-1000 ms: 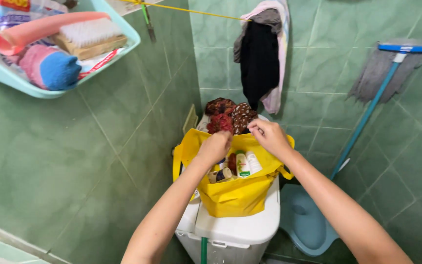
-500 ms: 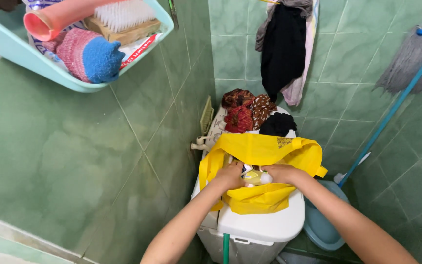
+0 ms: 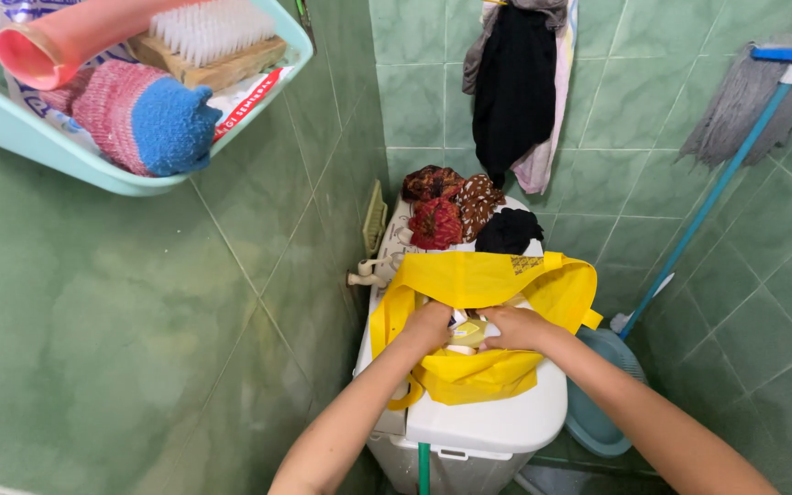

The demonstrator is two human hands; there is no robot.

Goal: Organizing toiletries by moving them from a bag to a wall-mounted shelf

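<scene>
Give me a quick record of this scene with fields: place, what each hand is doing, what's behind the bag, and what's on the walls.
place: green-tiled corner with a white top-loading washing machine
left hand: inside the open yellow fabric tote bag, on small bottles
right hand: also inside the bag, on the bottles; grip unclear
behind bag: balled patterned and black cloths on the machine
left wall: pale blue plastic basket with a wooden scrub brush
back wall: hanging black and pink clothes
right: blue-handled grey mop
</scene>
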